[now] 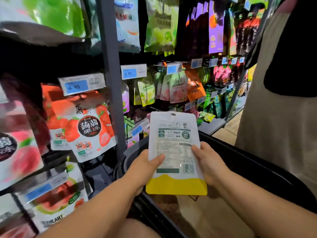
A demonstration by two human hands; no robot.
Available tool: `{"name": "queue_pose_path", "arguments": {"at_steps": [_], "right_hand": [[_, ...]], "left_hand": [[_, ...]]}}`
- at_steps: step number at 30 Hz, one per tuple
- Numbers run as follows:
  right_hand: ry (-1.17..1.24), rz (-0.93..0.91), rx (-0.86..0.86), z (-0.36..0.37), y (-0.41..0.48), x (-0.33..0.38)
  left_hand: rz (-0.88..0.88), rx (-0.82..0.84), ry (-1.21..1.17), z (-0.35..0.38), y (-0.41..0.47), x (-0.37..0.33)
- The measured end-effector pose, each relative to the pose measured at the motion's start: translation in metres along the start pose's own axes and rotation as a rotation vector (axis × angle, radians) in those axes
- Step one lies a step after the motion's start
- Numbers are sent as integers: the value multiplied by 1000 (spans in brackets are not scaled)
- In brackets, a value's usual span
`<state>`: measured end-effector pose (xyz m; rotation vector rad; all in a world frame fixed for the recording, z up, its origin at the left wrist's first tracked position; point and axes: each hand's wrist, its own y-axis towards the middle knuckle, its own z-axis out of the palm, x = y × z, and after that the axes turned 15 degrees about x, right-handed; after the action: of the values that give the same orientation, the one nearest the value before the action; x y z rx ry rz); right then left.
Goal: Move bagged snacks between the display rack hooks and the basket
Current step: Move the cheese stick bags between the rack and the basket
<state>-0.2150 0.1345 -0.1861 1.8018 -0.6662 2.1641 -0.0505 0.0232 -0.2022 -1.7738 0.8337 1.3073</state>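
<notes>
A white snack bag with a yellow bottom band point(175, 152) stands upright in front of me, its printed back side facing the camera and its hang hole at the top. My left hand point(145, 167) grips its left edge with the thumb on the label. My right hand point(208, 162) grips its right edge. The bag is held above a black basket point(257, 169), whose rim runs from the centre to the lower right. The display rack point(111, 69) with hooks of hanging snack bags fills the left and the background.
Strawberry jelly bags point(89, 133) hang at the left under blue price tags point(77, 85). Green and pink pouches point(171, 88) hang behind the held bag. A person in a beige apron point(281, 100) stands close on the right, beside the basket.
</notes>
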Motion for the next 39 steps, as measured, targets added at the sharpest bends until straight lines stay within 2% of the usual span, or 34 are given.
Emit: {"name": "queue_pose_path", "arguments": {"at_steps": [2,5,10,15,21,28,34,39], "right_hand": [[-82,-39,-3,9,1,10],[-206,-145,36,26,0,25],[-446,-328,94,69,-14,48],[-570,-449,117,122,-20,57],[-828,-673,129,202,-35,60],[-824,-757,257,280,-61,52],[-785,-790,447,347,-86,44],[-755,-828,484,379,-109,45]], "left_hand": [[77,-38,-180,1,-7,-4],[185,-109,-311,-6,-20,-9],[316,-226,-413,-32,-49,-20],[410,-312,-515,-65,-84,-23],[522,-473,-515,-94,-142,-29],[596,-654,-582,-124,-212,-24],[695,-787,-652,-132,-267,-23],[744,-843,-625,-135,-301,-29]]}}
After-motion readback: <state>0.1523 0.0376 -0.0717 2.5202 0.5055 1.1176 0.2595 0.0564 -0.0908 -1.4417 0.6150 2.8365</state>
